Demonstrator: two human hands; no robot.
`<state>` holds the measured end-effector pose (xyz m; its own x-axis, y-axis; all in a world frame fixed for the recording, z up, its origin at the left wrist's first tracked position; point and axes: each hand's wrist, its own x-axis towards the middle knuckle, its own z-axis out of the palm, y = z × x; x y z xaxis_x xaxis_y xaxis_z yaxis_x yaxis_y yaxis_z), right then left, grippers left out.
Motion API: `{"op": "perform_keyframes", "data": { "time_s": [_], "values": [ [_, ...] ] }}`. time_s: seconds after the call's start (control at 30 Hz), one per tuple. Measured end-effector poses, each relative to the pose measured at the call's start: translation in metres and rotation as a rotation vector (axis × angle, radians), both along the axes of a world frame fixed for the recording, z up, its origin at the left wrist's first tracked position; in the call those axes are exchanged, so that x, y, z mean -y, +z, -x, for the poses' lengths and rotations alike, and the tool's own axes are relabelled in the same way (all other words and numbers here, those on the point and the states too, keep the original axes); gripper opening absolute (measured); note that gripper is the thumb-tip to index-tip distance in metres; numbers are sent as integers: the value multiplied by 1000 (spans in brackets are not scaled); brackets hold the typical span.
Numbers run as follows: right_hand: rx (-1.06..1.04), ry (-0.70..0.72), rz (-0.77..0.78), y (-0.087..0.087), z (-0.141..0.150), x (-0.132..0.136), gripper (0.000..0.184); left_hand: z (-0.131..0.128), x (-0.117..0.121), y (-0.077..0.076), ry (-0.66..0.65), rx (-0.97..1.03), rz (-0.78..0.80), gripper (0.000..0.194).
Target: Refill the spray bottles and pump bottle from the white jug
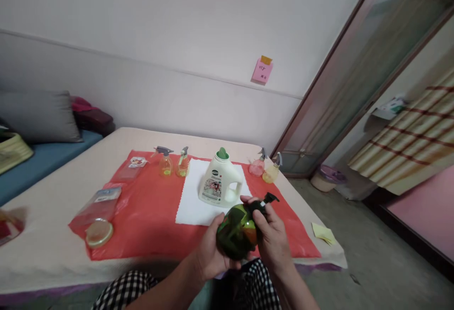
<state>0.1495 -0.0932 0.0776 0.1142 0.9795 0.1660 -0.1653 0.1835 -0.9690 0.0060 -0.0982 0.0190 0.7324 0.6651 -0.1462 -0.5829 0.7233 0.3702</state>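
Observation:
A dark green pump bottle (236,234) with a black pump head (270,198) is tilted in front of me, its top toward the right. My left hand (212,248) is wrapped around its body from the left and below. Around the neck, just under the pump, my right hand (272,234) has its fingers closed. Behind the bottle, a pale detergent jug (217,182) stands upright on a white cloth (191,206). The jug's mouth shows a green spout (222,153) and no cap.
Spray bottles stand left (165,164) and right (271,172) of the jug on a red sheet (152,220). A round clear container (99,233) and plastic packages (106,201) lie at the left. Yellow notes (323,233) lie near the right edge.

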Motion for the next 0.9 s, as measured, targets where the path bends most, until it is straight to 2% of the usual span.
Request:
{"op": "perform_keyframes", "data": {
  "time_s": [0.03,0.13,0.2,0.23,0.3,0.37,0.47,0.63,0.67,0.73,0.83,0.9],
  "values": [
    [-14,-44,4,0,0,0,32,-1,1,1,36,40,-8,76],
    [-71,-199,34,-3,-1,-4,37,-4,5,4,306,81,-92,70],
    [-86,-233,59,-6,-1,-6,40,-6,7,5,426,10,-161,87],
    [-86,-224,62,-7,-1,-7,40,-6,7,4,442,-25,-180,91],
    [-82,-174,46,-5,-2,-7,39,-7,6,0,380,-56,-163,75],
    [-80,-112,14,1,-3,-5,36,-7,2,-4,246,-43,-105,56],
    [-84,-47,-45,14,-6,2,28,-9,-4,-7,73,-28,-26,67],
    [29,87,-144,28,-7,9,26,-5,-7,-5,-167,61,-48,97],
    [48,90,-154,28,-6,10,26,-3,-6,-4,-182,88,-52,99],
    [74,40,-156,28,-3,10,25,-1,-2,1,-111,147,-60,92],
    [91,-114,-119,25,4,9,28,0,7,13,204,194,-131,77],
    [90,-197,-63,24,6,9,33,0,12,20,392,157,-216,88]
  ]
}}
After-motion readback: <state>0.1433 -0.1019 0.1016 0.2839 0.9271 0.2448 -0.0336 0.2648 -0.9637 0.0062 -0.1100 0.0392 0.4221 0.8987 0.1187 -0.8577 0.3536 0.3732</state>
